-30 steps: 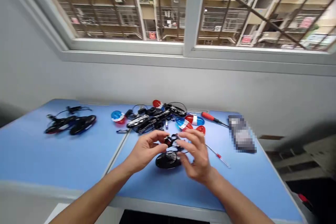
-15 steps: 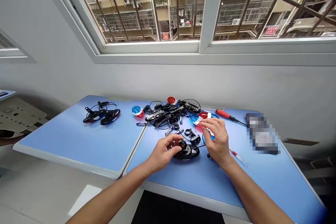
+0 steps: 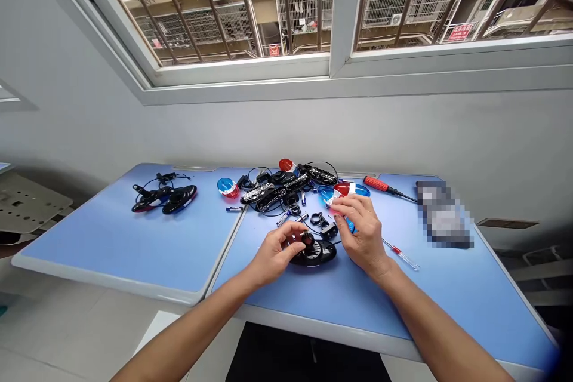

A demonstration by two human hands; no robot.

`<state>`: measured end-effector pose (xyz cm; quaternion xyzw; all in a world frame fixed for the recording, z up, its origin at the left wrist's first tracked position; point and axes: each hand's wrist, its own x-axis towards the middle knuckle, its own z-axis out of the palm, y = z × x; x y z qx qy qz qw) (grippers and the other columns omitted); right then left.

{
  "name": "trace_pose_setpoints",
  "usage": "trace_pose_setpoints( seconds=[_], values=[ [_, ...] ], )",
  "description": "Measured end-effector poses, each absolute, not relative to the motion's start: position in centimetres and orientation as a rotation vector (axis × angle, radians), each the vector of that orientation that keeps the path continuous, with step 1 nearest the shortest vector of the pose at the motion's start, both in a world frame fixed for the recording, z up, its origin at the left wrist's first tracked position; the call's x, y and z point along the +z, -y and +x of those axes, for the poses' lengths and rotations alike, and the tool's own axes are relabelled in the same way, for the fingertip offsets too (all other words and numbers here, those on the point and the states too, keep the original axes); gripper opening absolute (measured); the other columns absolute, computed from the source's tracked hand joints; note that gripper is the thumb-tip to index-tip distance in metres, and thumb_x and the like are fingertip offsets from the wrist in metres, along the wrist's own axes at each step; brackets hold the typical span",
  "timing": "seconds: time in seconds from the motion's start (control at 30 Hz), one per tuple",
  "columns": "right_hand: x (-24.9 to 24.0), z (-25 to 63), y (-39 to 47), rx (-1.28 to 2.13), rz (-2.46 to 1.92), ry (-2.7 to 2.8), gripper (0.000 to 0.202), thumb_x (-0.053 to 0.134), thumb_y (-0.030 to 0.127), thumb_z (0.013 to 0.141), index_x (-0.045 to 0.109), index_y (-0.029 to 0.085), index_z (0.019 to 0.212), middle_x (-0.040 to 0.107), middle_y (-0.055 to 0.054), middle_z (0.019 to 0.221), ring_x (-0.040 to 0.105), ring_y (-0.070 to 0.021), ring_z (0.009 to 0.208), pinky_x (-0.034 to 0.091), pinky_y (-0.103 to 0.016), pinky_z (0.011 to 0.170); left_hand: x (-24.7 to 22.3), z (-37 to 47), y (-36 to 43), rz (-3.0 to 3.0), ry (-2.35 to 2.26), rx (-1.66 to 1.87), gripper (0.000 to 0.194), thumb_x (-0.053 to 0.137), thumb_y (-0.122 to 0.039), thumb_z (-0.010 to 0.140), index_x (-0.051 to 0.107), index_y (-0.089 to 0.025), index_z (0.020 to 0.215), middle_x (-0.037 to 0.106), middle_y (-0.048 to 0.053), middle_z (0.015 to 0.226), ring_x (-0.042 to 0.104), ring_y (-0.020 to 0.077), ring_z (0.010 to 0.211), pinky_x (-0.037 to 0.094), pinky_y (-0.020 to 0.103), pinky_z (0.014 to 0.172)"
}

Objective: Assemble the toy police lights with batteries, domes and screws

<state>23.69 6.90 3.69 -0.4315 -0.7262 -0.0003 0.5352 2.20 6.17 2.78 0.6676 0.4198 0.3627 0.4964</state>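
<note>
My left hand (image 3: 278, 252) pinches a small black ring clamp (image 3: 307, 240) between thumb and fingertips. The clamp sits over the black oval light housing (image 3: 314, 255), which lies on the blue table; whether the two are joined I cannot tell. To its right, my right hand (image 3: 362, 233) is raised with thumb and fingertips brought close together. Anything between those fingertips is too small to make out. Behind the right hand lie blue-and-red light covers (image 3: 351, 190), partly hidden by its fingers. More black clamps (image 3: 324, 225) lie just beyond the housing.
Several black light housings with cables (image 3: 286, 191) are heaped at the back, with batteries (image 3: 284, 216) in front. A red-handled screwdriver (image 3: 378, 184), a clear pen-like tube (image 3: 405, 258) and a blurred packet (image 3: 444, 213) lie right. Two assembled units (image 3: 179, 199) rest on the left table.
The view has shifted slightly, so everything sits a little further left and higher. My left hand keeps its pinch on the ring clamp, and my right hand stays raised beside the housing.
</note>
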Motion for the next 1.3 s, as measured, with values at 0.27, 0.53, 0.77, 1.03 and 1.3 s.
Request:
trace_pose_setpoints(
  seconds=[0.27,0.53,0.77,1.03,1.3],
  values=[
    [3.6,23.7,-6.9,-0.010,-1.000,1.741,0.021,0.057,0.011,0.087,0.069,0.023,0.100,0.071,-0.006,0.101,0.057,-0.0250,0.103,0.050,-0.047,0.090,2.3,2.3,-6.1,1.622,-1.014,0.882,0.025,0.064,-0.031,0.083,0.063,-0.017,0.104,0.068,0.005,0.089,0.059,0.0164,0.076,0.044,0.027,0.069],
    [3.5,23.6,-6.8,-0.021,-0.994,1.743,0.022,0.057,0.011,0.087,0.068,0.024,0.100,0.071,-0.004,0.101,0.056,-0.0244,0.103,0.050,-0.047,0.090,2.4,2.2,-6.1,1.736,-1.012,0.881,0.021,0.061,-0.027,0.084,0.064,-0.017,0.103,0.068,0.004,0.087,0.057,0.0158,0.074,0.044,0.026,0.066],
    [3.8,23.9,-6.9,-0.021,-1.011,1.739,0.021,0.057,0.012,0.088,0.069,0.024,0.100,0.071,-0.005,0.102,0.057,-0.0245,0.103,0.050,-0.047,0.090,2.1,1.8,-6.1,2.038,-0.969,0.931,0.017,0.056,-0.020,0.089,0.064,-0.019,0.104,0.063,0.005,0.089,0.057,0.0175,0.080,0.045,0.028,0.072],
    [4.3,24.1,-7.1,-0.011,-1.049,1.695,0.018,0.056,0.016,0.089,0.071,0.024,0.095,0.072,-0.005,0.097,0.058,-0.0242,0.100,0.051,-0.047,0.088,1.9,2.1,-6.7,1.886,-0.999,0.945,0.020,0.059,-0.023,0.086,0.065,-0.019,0.104,0.064,0.004,0.088,0.057,0.0162,0.075,0.046,0.028,0.070],
    [3.7,23.8,-6.7,0.223,-1.022,1.981,0.012,0.061,0.017,0.087,0.069,0.023,0.093,0.072,-0.004,0.094,0.060,-0.0225,0.094,0.051,-0.042,0.083,1.8,2.2,-7.2,1.528,-0.951,0.906,0.033,0.069,-0.037,0.079,0.061,-0.017,0.104,0.064,0.004,0.087,0.063,0.0197,0.086,0.047,0.029,0.074]
  ],
)
